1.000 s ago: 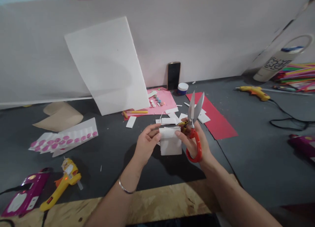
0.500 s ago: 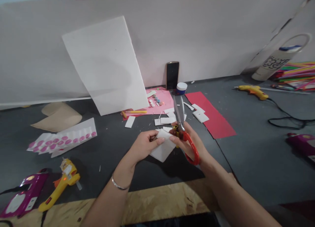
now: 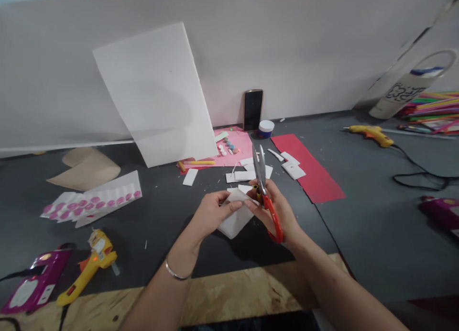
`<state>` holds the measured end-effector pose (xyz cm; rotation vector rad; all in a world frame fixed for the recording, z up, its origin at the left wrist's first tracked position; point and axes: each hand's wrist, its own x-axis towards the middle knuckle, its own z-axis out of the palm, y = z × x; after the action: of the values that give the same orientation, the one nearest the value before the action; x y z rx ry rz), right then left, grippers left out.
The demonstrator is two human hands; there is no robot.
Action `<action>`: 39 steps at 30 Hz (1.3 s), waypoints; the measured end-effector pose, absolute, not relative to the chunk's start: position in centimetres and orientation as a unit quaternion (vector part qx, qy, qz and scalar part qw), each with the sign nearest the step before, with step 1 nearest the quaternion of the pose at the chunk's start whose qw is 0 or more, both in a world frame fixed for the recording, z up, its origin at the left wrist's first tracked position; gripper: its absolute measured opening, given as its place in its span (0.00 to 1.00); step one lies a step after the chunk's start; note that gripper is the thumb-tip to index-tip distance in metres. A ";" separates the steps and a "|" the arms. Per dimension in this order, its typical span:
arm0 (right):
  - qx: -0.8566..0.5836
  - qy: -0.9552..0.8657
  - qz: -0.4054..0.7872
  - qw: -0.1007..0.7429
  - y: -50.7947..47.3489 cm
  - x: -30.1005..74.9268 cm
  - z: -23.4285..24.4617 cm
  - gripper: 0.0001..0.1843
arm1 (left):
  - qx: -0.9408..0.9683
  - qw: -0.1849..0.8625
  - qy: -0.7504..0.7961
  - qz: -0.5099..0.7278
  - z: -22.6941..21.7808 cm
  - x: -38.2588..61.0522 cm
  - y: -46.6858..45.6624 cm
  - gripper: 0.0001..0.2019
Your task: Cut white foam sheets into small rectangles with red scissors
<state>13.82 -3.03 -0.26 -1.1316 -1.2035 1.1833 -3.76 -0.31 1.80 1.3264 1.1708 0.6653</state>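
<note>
- Left hand (image 3: 215, 212): fingers pinched on a white foam sheet (image 3: 234, 224), at 9 o'clock from the scissors.
- Right hand (image 3: 278, 210): fingers grasping orange-handled scissors (image 3: 273, 221), blades toward 12 o'clock.

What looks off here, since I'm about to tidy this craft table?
The large white foam sheet stands out: it leans at a crooked tilt against the wall, not square to it. White offcuts are also strewn over the dark table top and the red sheet.
</note>
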 end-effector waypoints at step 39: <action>-0.508 -0.722 0.436 0.175 -5.2 18.0 3.3 0.26 | 0.582 0.547 0.520 0.304 3.1 -9.2 1.7 0.19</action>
<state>17.96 -5.24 3.28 -1.4404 -2.0453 1.2342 -9.20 1.71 3.06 1.3783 1.2321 0.7200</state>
